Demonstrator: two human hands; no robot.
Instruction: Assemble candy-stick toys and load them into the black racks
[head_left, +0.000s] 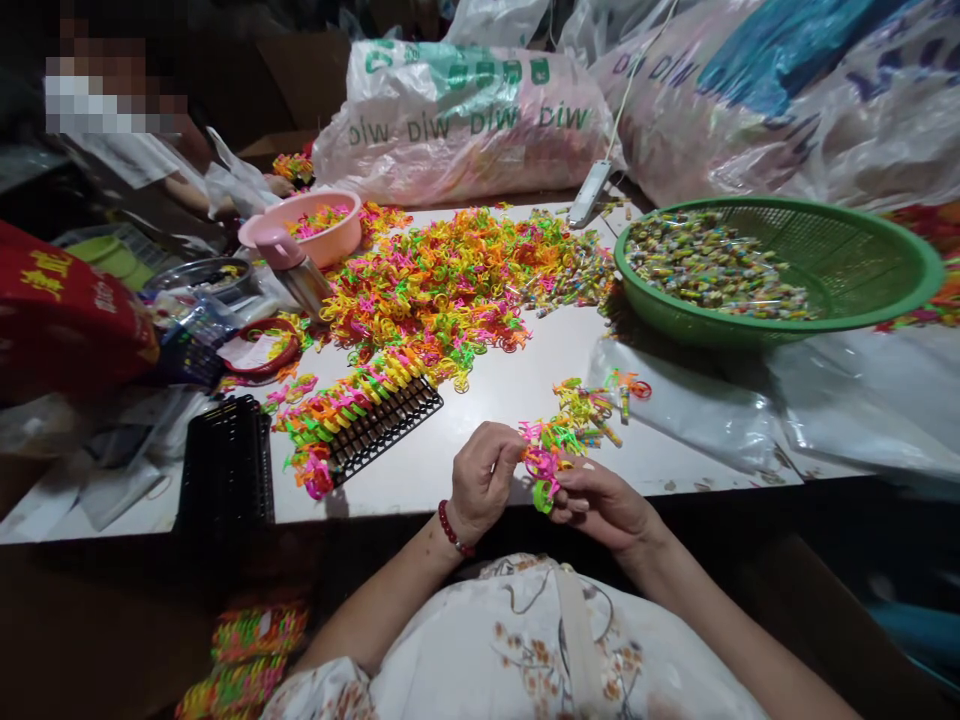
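Note:
My left hand [487, 475], with a red bead bracelet on its wrist, pinches the edge of some small pink and green plastic toy pieces [541, 468]. From the other side my right hand [600, 503] grips the same pieces, its fingers curled around them. Just beyond lies a small pile of mixed pieces and little striped tubes [589, 415]. To the left, a black rack [390, 428] carries a row of colourful plastic pieces along its far side. A large heap of bright plastic pieces [442, 270] covers the middle of the white table [480, 400].
A green basket [750, 325] of small wrapped tubes stands at right, near clear plastic bags [682, 405]. At left are a pink basin [341, 240], a thermos [296, 270] and stacked black racks [225, 460]. Big sacks [465, 130] line the back; another person [150, 180] is at far left.

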